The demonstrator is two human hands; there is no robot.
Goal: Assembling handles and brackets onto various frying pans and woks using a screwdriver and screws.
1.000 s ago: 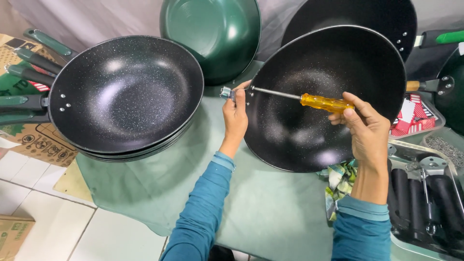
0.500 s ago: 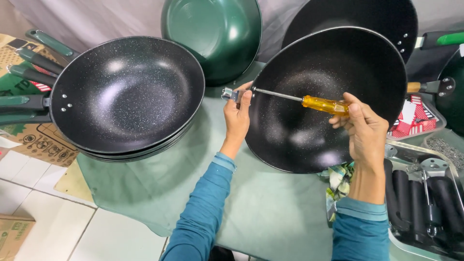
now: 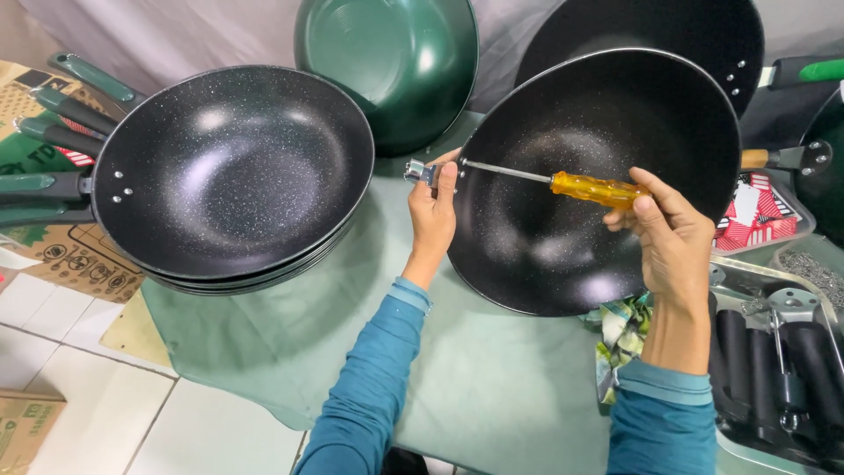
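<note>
So everything here sits around the tilted black wok [image 3: 607, 176], which I'll use as my anchor. Way off to its left there's a stack of finished black woks [image 3: 233, 171] with dark green handles [image 3: 53, 145] poking out further left, over some flattened cardboard [image 3: 53, 264]. Up and left of the tilted wok a green wok [image 3: 387, 62] leans against the backdrop. Right at the tilted wok's left rim is my left hand [image 3: 432, 215], fingers pinched shut on a small metal bracket [image 3: 419, 171] that I'm pressing against the outside of the rim. Across the inside of the bowl runs my screwdriver [image 3: 563, 182], thin steel shaft pointing left at the bracket spot, amber handle toward the right. My right hand [image 3: 673, 242] is just over the wok's lower right edge, fingers wrapped around the end of that amber handle. Behind the tilted wok another black wok [image 3: 668, 35] stands up, and off to its lower right there's a metal tray of black handles [image 3: 765, 361]. All of it sits on a green cloth over the tabletop [image 3: 492, 387]. Looks to me like I'm mid-step on screwing the bracket to the wall of the wok. Next bit, I reckon, needs the tip seated square in the screw head and the left hand keeping the bracket from spinning while I twist. Can't actually see the screw itself, it's too small.
</note>
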